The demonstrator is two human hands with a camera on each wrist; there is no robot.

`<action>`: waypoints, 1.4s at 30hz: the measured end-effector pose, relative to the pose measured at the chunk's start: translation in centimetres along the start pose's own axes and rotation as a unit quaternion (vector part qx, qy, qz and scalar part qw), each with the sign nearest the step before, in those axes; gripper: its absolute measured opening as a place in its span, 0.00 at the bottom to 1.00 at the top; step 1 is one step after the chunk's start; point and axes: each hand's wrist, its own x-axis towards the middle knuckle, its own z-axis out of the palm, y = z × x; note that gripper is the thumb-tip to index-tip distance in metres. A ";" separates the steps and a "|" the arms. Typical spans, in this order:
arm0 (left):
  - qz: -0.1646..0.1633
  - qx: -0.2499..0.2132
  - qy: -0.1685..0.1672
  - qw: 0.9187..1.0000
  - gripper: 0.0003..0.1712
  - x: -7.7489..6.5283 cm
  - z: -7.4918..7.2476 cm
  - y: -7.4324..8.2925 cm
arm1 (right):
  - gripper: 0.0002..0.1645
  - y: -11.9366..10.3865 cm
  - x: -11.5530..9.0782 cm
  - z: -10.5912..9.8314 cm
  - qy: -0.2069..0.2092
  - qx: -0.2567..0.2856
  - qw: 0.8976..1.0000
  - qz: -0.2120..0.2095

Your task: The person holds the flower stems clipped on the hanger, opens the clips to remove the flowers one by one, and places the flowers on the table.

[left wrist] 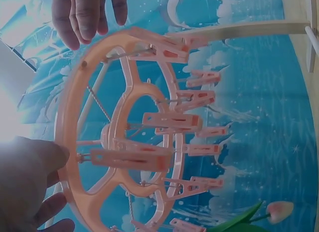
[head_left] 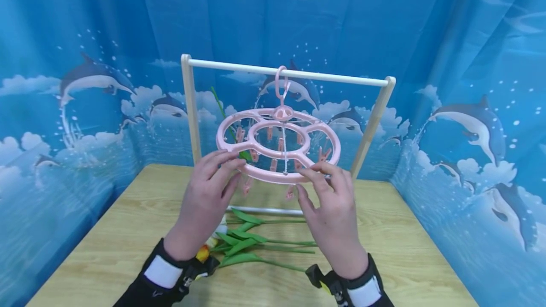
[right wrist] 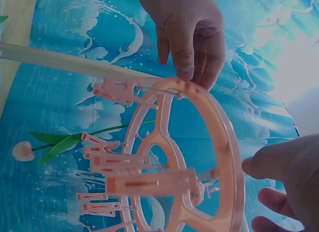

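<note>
A pink round clip hanger [head_left: 279,177] hangs level by its hook from the rod of a wooden rack [head_left: 239,66]. Several pink clothespins [left wrist: 132,158] dangle beneath its rings. My left hand [head_left: 209,186] lies at the front left rim, fingertips touching it, without curling round it. At the front right rim is my right hand [head_left: 334,203], index finger by the rim and thumb lower; in the right wrist view its thumb [right wrist: 256,164] sits right beside the rim. Behind the hanger a tulip [right wrist: 23,151] hangs head down; its clip cannot be made out.
Several tulips with green leaves [head_left: 241,248] lie on the wooden table [head_left: 409,250] below the hanger, their heads partly behind my left wrist. The rack's lower bar [head_left: 273,211] runs just past them. Blue dolphin-print curtains [head_left: 460,60] enclose the back and sides.
</note>
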 end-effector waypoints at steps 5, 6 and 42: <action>0.008 -0.003 -0.013 1.000 0.19 -0.1 0.2 0.4 | 0.25 0.0 -0.1 0.3 0.006 0.000 1.000 -0.013; 0.011 -0.002 -0.014 1.000 0.20 -0.2 0.3 0.4 | 0.25 0.1 -0.1 0.4 0.009 -0.002 1.000 -0.017; 0.024 0.018 0.037 0.999 0.18 -0.3 1.0 -0.9 | 0.20 1.2 -0.5 2.4 0.028 -0.035 0.999 -0.020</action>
